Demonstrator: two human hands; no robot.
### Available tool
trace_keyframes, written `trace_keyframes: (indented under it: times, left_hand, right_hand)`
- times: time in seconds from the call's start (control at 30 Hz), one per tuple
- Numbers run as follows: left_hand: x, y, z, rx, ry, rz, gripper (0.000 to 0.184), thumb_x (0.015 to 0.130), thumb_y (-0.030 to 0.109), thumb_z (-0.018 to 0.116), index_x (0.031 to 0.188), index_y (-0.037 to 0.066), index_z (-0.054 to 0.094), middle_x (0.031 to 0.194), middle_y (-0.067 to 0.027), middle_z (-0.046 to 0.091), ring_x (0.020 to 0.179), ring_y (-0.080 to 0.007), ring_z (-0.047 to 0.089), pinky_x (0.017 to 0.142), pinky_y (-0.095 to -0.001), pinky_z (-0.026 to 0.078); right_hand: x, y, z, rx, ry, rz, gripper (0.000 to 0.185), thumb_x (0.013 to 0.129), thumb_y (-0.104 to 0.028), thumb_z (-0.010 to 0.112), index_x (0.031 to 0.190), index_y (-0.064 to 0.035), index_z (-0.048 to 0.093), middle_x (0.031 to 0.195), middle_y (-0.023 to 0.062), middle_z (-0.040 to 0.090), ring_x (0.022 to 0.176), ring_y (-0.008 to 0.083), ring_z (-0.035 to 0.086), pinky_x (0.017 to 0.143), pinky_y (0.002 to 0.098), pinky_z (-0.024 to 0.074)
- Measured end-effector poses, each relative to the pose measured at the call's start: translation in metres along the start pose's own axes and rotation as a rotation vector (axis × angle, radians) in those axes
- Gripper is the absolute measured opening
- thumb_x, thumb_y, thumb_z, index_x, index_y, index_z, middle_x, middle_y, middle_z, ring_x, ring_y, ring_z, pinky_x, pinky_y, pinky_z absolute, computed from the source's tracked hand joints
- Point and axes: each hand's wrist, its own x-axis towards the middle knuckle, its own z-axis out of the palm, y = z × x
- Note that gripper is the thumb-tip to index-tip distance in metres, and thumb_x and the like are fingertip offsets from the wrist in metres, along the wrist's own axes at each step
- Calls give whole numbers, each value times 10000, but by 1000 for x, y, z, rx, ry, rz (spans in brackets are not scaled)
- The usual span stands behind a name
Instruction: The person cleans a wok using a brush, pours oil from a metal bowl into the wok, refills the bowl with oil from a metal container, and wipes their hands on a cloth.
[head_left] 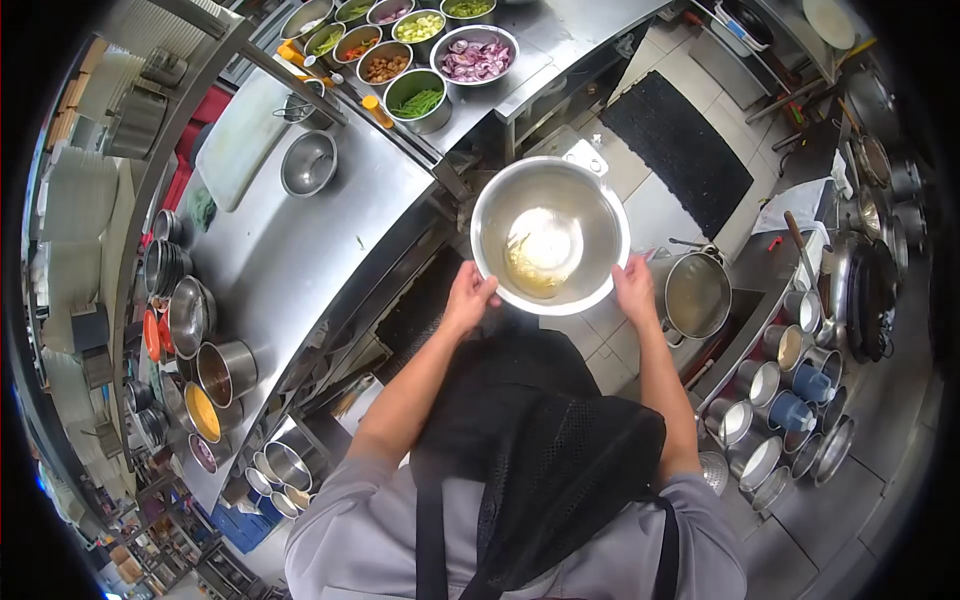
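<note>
A large steel mixing bowl [490, 205] is held out in front of my body, its open top facing me. My left hand [468, 297] grips its rim at the lower left, thumb over the edge. On the opposite side, my right hand [634, 287] has its fingers closed on the rim at the lower right. A little pale yellowish liquid [530, 262] lies in the bottom of the bowl, where a bright reflection hides part of it. The undersides of both hands' fingers are hidden by the bowl.
Left is a steel counter [300, 260] with a small bowl [309, 163] and a white cutting board [240, 150]. Beyond stand tubs of cut vegetables, including sliced onions [478, 60]. A large pot [697, 294] stands at right, near a black floor mat [680, 135] and several containers.
</note>
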Motion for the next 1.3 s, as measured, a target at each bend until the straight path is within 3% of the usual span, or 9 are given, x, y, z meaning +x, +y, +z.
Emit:
trace_keyframes:
  times: [0.03, 0.3, 0.43, 0.57, 0.67, 0.77, 0.87, 1.0, 1.3]
  left_hand:
    - [8, -4, -4, 10, 3, 6, 214, 1001, 94, 592, 1167, 14, 483, 987, -63, 642, 816, -118, 624, 689, -264, 538]
    - [-52, -6, -19, 70, 118, -13, 287, 996, 109, 597, 1244, 37, 472, 1068, -93, 664, 852, -122, 645, 680, -244, 544]
    - [-15, 7, 27, -2, 12, -26, 264, 994, 106, 602, 1216, 38, 478, 1019, -76, 653, 828, -123, 634, 685, -260, 547]
    - [9, 4, 22, -11, 52, 37, 258, 1002, 113, 585, 1213, 24, 467, 1014, -73, 640, 851, -136, 626, 715, -274, 546]
    - [-26, 4, -5, 56, 153, 95, 280, 997, 89, 577, 1239, 20, 454, 1085, -109, 642, 878, -137, 643, 709, -272, 553]
    - [-59, -9, -15, 97, 145, -17, 301, 1003, 104, 580, 1265, 44, 445, 1096, -95, 651, 924, -138, 646, 721, -259, 545]
    - [-47, -6, 19, 6, 97, -66, 271, 998, 101, 599, 1233, 42, 476, 1078, -78, 660, 925, -139, 648, 707, -261, 539]
    - [-1, -7, 43, -26, 16, -77, 261, 990, 95, 608, 1214, 39, 486, 1016, -57, 646, 885, -127, 629, 714, -277, 539]
    - [-10, -71, -27, 65, 182, -118, 265, 993, 151, 615, 1211, 63, 493, 1005, -27, 634, 875, -111, 612, 744, -279, 548]
  right_hand:
    - [5, -6, -1, -22, 30, -25, 245, 894, -176, 688, 1013, -3, 561, 821, 142, 626, 738, 250, 622, 696, 385, 506]
    - [-55, -13, 19, 73, -58, 6, 223, 895, -161, 689, 1003, 0, 578, 805, 121, 620, 738, 220, 616, 702, 374, 509]
    - [-13, 7, -34, 40, -45, 62, 225, 895, -154, 696, 1009, 7, 590, 831, 124, 628, 753, 213, 612, 712, 366, 509]
    - [22, -8, -15, 24, 14, 22, 254, 906, -166, 690, 1048, 3, 565, 838, 131, 632, 742, 243, 621, 706, 382, 510]
    - [-9, -15, 19, 82, -48, -127, 262, 906, -162, 695, 1065, 2, 567, 843, 124, 634, 755, 224, 624, 709, 378, 511]
    - [-45, -1, 25, 191, -103, -43, 186, 935, -138, 667, 1052, -14, 592, 855, 58, 634, 768, 135, 598, 698, 302, 507]
    - [-38, 21, -14, 146, -98, 90, 226, 901, -125, 703, 1055, 0, 593, 840, 89, 650, 781, 150, 619, 702, 327, 512]
    - [4, 16, -48, 129, -62, 12, 222, 900, -129, 702, 1057, -7, 604, 850, 91, 646, 779, 172, 612, 715, 331, 510]
    - [-5, 34, 58, 54, -154, 1, 214, 895, -141, 701, 1016, -8, 586, 786, 82, 624, 705, 190, 603, 665, 351, 505]
